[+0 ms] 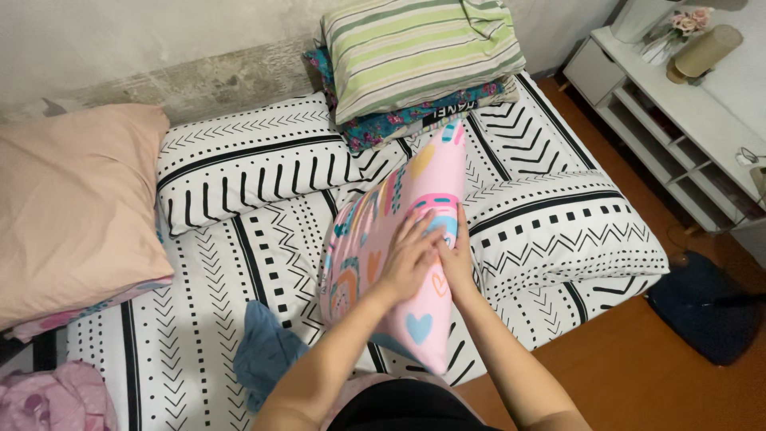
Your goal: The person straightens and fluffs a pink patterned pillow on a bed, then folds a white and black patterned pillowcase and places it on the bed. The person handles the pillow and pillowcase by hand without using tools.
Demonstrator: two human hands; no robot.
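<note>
Bed at frame centre, shelf at upper right

A pillow (403, 255) stands mid-frame on the mattress (199, 319), between two pillows at left (247, 172) and right (558, 227); folded linens (415, 64) lie at top centre, the shelf unit (678, 120) at upper right.

Right hand (456, 254) fingers hidden behind pink pillow (399, 247).
</note>
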